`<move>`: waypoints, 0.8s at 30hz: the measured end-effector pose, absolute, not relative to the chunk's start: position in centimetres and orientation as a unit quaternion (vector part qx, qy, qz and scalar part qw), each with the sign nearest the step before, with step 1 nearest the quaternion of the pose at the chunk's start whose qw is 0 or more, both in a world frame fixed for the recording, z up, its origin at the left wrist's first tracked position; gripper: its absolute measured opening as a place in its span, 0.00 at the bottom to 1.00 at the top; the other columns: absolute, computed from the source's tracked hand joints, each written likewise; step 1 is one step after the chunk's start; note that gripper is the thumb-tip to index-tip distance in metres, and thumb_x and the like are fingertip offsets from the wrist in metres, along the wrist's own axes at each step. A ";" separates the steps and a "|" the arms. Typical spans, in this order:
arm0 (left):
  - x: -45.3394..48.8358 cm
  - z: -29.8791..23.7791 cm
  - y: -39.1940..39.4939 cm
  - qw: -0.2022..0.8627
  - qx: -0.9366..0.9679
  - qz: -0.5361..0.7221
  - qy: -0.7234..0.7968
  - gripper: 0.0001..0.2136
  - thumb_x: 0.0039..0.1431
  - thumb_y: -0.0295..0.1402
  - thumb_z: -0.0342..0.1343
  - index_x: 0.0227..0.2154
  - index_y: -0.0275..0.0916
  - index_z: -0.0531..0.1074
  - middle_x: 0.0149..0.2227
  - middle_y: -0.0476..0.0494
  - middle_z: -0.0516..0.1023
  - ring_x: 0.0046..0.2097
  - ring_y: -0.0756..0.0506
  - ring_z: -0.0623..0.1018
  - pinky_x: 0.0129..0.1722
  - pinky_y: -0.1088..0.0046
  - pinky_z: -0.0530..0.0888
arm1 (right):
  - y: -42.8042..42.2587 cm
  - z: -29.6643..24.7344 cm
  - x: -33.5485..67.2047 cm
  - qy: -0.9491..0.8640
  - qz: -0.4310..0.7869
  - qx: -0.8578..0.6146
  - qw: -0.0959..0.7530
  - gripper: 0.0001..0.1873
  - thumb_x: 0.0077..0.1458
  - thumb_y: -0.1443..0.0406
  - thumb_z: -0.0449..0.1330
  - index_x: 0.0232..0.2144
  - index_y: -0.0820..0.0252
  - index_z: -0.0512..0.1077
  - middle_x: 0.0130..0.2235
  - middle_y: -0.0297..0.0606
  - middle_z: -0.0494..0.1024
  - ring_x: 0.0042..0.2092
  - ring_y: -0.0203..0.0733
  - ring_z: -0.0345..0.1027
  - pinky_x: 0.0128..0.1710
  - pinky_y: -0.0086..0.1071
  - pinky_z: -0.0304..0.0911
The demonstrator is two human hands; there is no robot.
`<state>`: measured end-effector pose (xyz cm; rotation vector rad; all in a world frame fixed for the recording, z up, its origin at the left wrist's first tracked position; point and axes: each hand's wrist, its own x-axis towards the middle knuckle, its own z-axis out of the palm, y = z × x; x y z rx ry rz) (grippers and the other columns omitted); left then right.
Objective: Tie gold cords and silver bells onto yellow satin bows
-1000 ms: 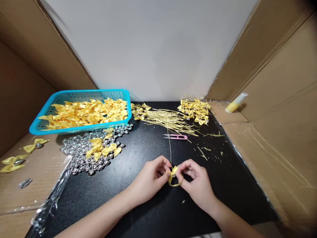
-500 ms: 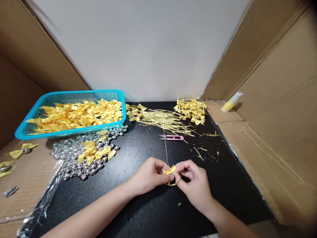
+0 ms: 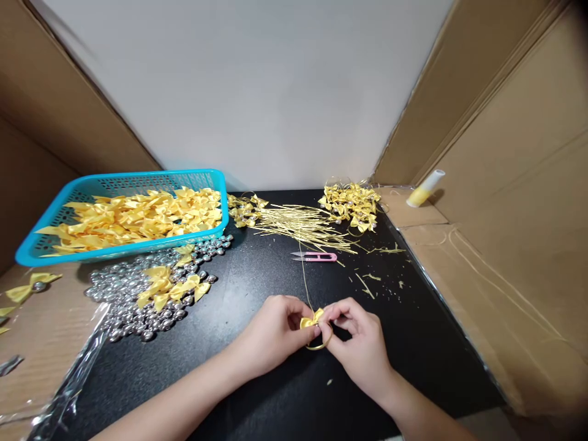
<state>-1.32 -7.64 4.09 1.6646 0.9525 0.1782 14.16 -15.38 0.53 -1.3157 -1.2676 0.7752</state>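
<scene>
My left hand point(image 3: 274, 334) and my right hand point(image 3: 359, 343) meet over the black mat point(image 3: 257, 380), fingers pinched together. Between them is a small yellow satin bow point(image 3: 311, 320). A thin gold cord point(image 3: 305, 278) runs up from the bow toward the far side, and a loop of it hangs below my fingers. Both hands pinch the bow and cord from opposite sides.
A blue basket point(image 3: 50, 220) of yellow bows stands at far left, with silver bells point(image 3: 119, 294) and loose bows point(image 3: 172, 288) in front of it. Cut gold cords point(image 3: 298, 223), pink snips point(image 3: 316, 257) and finished bows point(image 3: 353, 205) lie at the back. Cardboard walls flank both sides; a glue stick point(image 3: 425, 188) lies right.
The cord loop under the bow has shrunk a little as my fingers worked it. The view has drifted right, so the basket and bells sit further left.
</scene>
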 end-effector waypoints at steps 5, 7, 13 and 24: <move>-1.3 4.4 -7.9 0.522 0.742 0.089 0.411 0.10 0.54 0.37 0.56 0.27 0.37 0.78 0.27 0.46 0.76 0.30 0.48 0.74 0.27 0.77 0.66 | -15.4 0.6 14.1 -0.541 0.304 -0.562 0.547 0.09 0.49 0.74 0.60 0.29 0.56 0.65 0.29 0.33 0.76 0.33 0.38 0.75 0.34 0.30 0.73; -1.3 4.4 -7.9 0.528 0.740 0.091 0.407 0.10 0.55 0.37 0.56 0.28 0.37 0.78 0.28 0.46 0.76 0.29 0.48 0.74 0.27 0.76 0.66 | -15.4 0.6 14.1 -0.542 0.294 -0.568 0.546 0.09 0.49 0.74 0.60 0.28 0.56 0.64 0.29 0.33 0.76 0.32 0.38 0.74 0.33 0.30 0.73; -1.0 4.2 -8.2 0.491 0.765 0.104 0.404 0.10 0.58 0.33 0.53 0.27 0.37 0.78 0.27 0.46 0.76 0.29 0.47 0.73 0.28 0.75 0.65 | -15.4 0.2 14.1 -0.544 0.296 -0.573 0.536 0.09 0.50 0.73 0.59 0.27 0.56 0.63 0.28 0.33 0.75 0.32 0.39 0.74 0.34 0.31 0.72; -0.5 2.3 -9.1 0.488 0.720 0.198 0.452 0.10 0.57 0.33 0.53 0.24 0.36 0.74 0.24 0.46 0.75 0.26 0.48 0.71 0.27 0.76 0.64 | -15.5 0.8 13.9 -0.592 0.119 -0.614 0.508 0.12 0.50 0.69 0.64 0.19 0.58 0.66 0.24 0.33 0.67 0.27 0.36 0.63 0.27 0.29 0.61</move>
